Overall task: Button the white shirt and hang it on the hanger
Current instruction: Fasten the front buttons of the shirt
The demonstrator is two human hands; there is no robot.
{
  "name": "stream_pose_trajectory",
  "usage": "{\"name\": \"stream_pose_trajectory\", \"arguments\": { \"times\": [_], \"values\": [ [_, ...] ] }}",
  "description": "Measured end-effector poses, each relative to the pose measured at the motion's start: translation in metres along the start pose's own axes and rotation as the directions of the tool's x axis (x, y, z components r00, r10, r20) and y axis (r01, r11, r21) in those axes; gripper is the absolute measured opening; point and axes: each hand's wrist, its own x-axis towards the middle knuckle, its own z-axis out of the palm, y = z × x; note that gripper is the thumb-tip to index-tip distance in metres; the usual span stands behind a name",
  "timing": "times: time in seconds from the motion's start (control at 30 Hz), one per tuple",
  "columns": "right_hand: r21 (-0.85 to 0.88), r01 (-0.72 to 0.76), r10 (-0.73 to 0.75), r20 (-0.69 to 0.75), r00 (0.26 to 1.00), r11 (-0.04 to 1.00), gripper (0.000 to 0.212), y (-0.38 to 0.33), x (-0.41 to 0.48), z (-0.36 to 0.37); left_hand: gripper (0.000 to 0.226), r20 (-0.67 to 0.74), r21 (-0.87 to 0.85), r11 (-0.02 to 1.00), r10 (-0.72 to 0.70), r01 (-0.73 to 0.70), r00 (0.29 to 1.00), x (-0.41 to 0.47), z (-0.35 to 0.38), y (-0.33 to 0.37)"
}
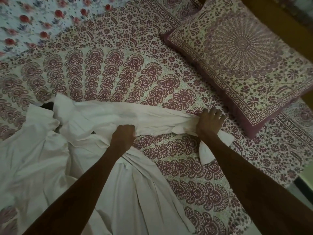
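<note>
Head view, looking down at a bed. A white shirt point(42, 158) lies crumpled across the near-left part of the bed, its cloth bunched in loose folds that run to the near edge of the frame. One sleeve point(152, 119) is drawn out of the heap and runs rightward across the middle of the bed, fairly taut between the two hands.

The left hand point(122, 137) is a closed fist, knuckles up, gripping a gather of cloth where the sleeve meets the body of the shirt. Its bare forearm reaches in from the near-left corner, crossing over the shirt.

The right hand point(210, 123) lies palm down on the far-right end of the sleeve, pressing it to the bed. Its fingers point(218, 113) are spread and fairly straight, their tips on the bedding just beyond the cloth – the thumb is hidden, so whether it hooks under the sleeve cannot be told. The cuff point(207, 152) sticks out from under the wrist on the near side. The right forearm comes in from the near-right corner.

Under everything is a cream bedspread point(118, 73) printed with maroon arched motifs. A matching pillow point(245, 65) lies at the far right, near the right hand but not touching it. A pale floral sheet point(33, 22) with red flowers shows at the far left. A small dark shape point(48, 106) peeks from between shirt folds at the left – what it is cannot be told.
</note>
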Motion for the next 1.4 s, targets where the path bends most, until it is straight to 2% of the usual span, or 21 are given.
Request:
{"name": "stream_pose_trajectory", "arguments": {
  "times": [0.07,0.1,0.2,0.27,0.33,0.43,0.53,0.6,0.67,0.73,0.83,0.9,0.97,1.03,1.1,1.17,1.23,1.27,1.3,1.37,1.4],
  "values": [
    [0.115,0.05,-0.043,-0.061,0.997,0.992,0.04,-0.008,-0.004,-0.001,0.018,0.035,-0.111,0.993,0.038,-0.034,0.999,-0.011,-0.003,-0.002],
    [0.176,0.121,-0.105,-0.098,0.99,0.977,0.039,-0.014,-0.01,-0.001,0.02,0.002,-0.155,0.985,0.08,-0.079,0.997,-0.018,-0.005,-0.003],
    [0.456,0.344,-0.329,-0.116,0.937,0.82,0.027,-0.038,-0.042,-0.001,0.025,-0.226,-0.155,0.966,0.171,-0.209,0.959,-0.038,-0.008,-0.009],
    [0.631,0.41,-0.477,-0.071,0.876,0.659,0.016,-0.057,-0.077,-0.003,0.033,-0.359,-0.178,0.973,0.077,-0.149,0.93,-0.055,-0.007,-0.018],
    [0.701,0.435,-0.568,-0.052,0.821,0.565,0.016,-0.073,-0.112,-0.001,0.035,-0.408,-0.252,0.967,-0.079,-0.029,0.909,-0.071,-0.003,-0.025],
    [0.665,0.469,-0.642,0.021,0.766,0.582,0.025,-0.101,-0.156,0.012,0.03,-0.355,-0.305,0.938,-0.272,0.165,0.894,-0.101,0.009,-0.048],
    [0.556,0.493,-0.658,0.136,0.74,0.669,0.031,-0.123,-0.185,0.027,0.033,-0.277,-0.188,0.925,-0.373,0.331,0.885,-0.136,0.019,-0.074],
    [0.418,0.545,-0.659,0.198,0.725,0.726,0.045,-0.132,-0.202,0.036,0.043,-0.271,-0.12,0.866,-0.498,0.485,0.824,-0.162,0.024,-0.089],
    [0.306,0.556,-0.623,0.195,0.758,0.773,0.051,-0.139,-0.215,0.042,0.056,-0.253,-0.095,0.761,-0.642,0.642,0.723,-0.183,0.025,-0.099],
    [0.188,0.549,-0.576,0.147,0.804,0.814,0.049,-0.144,-0.221,0.044,0.065,-0.203,-0.186,0.686,-0.727,0.704,0.656,-0.195,0.027,-0.109],
    [0.121,0.509,-0.521,0.116,0.845,0.852,0.042,-0.146,-0.228,0.045,0.062,-0.089,-0.465,0.589,-0.774,0.66,0.627,-0.201,0.031,-0.124],
    [0.209,0.491,-0.519,0.104,0.849,0.846,0.031,-0.142,-0.228,0.042,0.053,-0.013,-0.547,0.529,-0.78,0.649,0.625,-0.199,0.035,-0.131],
    [0.416,0.489,-0.578,0.115,0.808,0.767,0.025,-0.14,-0.234,0.035,0.044,0.011,-0.609,0.511,-0.76,0.607,0.65,-0.201,0.038,-0.138],
    [0.6,0.511,-0.711,0.142,0.689,0.615,0.024,-0.137,-0.25,0.024,0.033,-0.008,-0.706,0.516,-0.69,0.485,0.723,-0.206,0.04,-0.14],
    [0.661,0.526,-0.778,0.143,0.612,0.535,0.04,-0.131,-0.268,0.024,0.022,-0.03,-0.785,0.502,-0.615,0.362,0.788,-0.215,0.043,-0.138],
    [0.653,0.515,-0.755,0.137,0.641,0.555,0.026,-0.123,-0.284,0.032,0.015,-0.067,-0.823,0.491,-0.584,0.286,0.809,-0.23,0.048,-0.134],
    [0.532,0.531,-0.668,0.091,0.739,0.659,0.012,-0.114,-0.299,0.039,0.014,-0.191,-0.786,0.573,-0.579,0.229,0.792,-0.25,0.055,-0.129],
    [0.441,0.535,-0.619,0.061,0.783,0.721,0.017,-0.109,-0.305,0.041,0.015,-0.219,-0.754,0.612,-0.576,0.238,0.787,-0.259,0.058,-0.124],
    [0.358,0.527,-0.578,0.046,0.815,0.771,0.026,-0.104,-0.312,0.044,0.013,-0.195,-0.73,0.63,-0.563,0.264,0.803,-0.269,0.061,-0.119],
    [0.222,0.49,-0.517,0.087,0.851,0.843,0.042,-0.097,-0.33,0.051,0.006,-0.005,-0.647,0.677,-0.463,0.35,0.886,-0.288,0.071,-0.104],
    [0.163,0.471,-0.49,0.111,0.865,0.867,0.043,-0.093,-0.34,0.055,0.021,0.103,-0.565,0.726,-0.41,0.392,0.907,-0.299,0.077,-0.094]
  ]
}}
